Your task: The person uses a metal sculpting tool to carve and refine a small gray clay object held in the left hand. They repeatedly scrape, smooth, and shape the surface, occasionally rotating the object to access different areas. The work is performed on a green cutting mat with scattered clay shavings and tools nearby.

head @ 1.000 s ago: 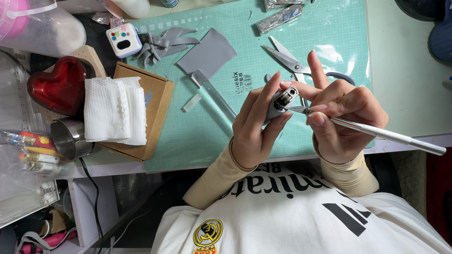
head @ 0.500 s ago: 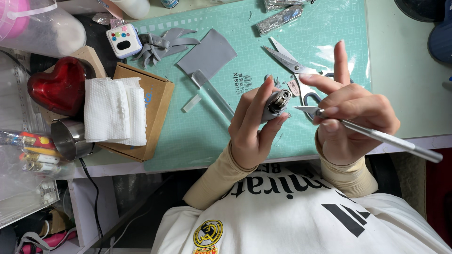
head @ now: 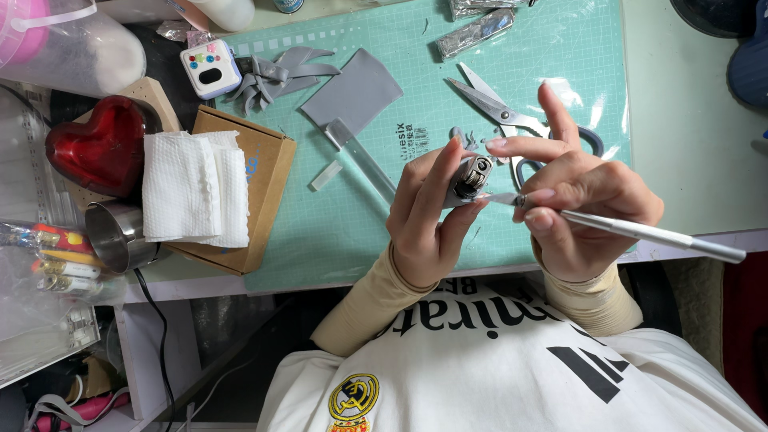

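My left hand (head: 428, 220) is closed around a small lighter (head: 470, 178), its metal top pointing up and to the right. My right hand (head: 580, 204) holds a slim silver craft knife (head: 640, 232), whose blade tip sits against the lighter's top. Both hands hover above the near edge of a green cutting mat (head: 352, 224). The index and middle fingers of my right hand are stretched out over the scissors (head: 500, 112) lying on the mat.
Grey flat model parts (head: 352, 92) and a grey winged piece (head: 276, 76) lie on the mat. A cardboard box (head: 268, 200) with folded paper towel (head: 196, 188) stands left, beside a red heart-shaped dish (head: 100, 148) and a metal cup (head: 120, 236). Foil-wrapped pieces (head: 472, 32) lie far.
The right hand drew slightly away from the lighter, then brought the knife tip back against its top. The left hand stayed nearly still.
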Available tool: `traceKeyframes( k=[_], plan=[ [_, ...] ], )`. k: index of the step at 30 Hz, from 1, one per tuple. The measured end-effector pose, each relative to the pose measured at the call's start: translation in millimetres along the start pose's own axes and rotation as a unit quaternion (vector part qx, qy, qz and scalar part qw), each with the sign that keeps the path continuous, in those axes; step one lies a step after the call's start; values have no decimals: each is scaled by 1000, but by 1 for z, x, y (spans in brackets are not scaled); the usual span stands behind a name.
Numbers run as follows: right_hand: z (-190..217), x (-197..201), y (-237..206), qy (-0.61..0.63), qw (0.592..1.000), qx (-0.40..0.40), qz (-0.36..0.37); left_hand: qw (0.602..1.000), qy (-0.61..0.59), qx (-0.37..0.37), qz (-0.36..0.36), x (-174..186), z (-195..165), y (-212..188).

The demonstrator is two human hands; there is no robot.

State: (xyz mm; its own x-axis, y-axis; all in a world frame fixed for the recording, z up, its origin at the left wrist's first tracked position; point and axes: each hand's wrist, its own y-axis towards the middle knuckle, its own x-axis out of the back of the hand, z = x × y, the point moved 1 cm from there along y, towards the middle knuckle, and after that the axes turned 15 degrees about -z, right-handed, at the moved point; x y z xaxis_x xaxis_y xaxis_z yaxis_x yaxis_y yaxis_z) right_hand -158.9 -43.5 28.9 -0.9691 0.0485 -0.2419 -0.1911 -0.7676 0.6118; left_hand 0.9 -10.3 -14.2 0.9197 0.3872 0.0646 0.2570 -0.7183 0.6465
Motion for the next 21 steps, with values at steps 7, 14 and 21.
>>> traceKeyframes(
  k=[7,14,21],
  plan=[
    [1,-2,1,-2,999,40,-25,1000,-1,8,-7,0,-2,0],
    [1,-6,5,-176,972,155,20,997,62,-18,-47,-6,-4,5],
    [-1,-3,-3,-195,975,105,13,992,106,-66,-26,-3,-9,9]
  ],
)
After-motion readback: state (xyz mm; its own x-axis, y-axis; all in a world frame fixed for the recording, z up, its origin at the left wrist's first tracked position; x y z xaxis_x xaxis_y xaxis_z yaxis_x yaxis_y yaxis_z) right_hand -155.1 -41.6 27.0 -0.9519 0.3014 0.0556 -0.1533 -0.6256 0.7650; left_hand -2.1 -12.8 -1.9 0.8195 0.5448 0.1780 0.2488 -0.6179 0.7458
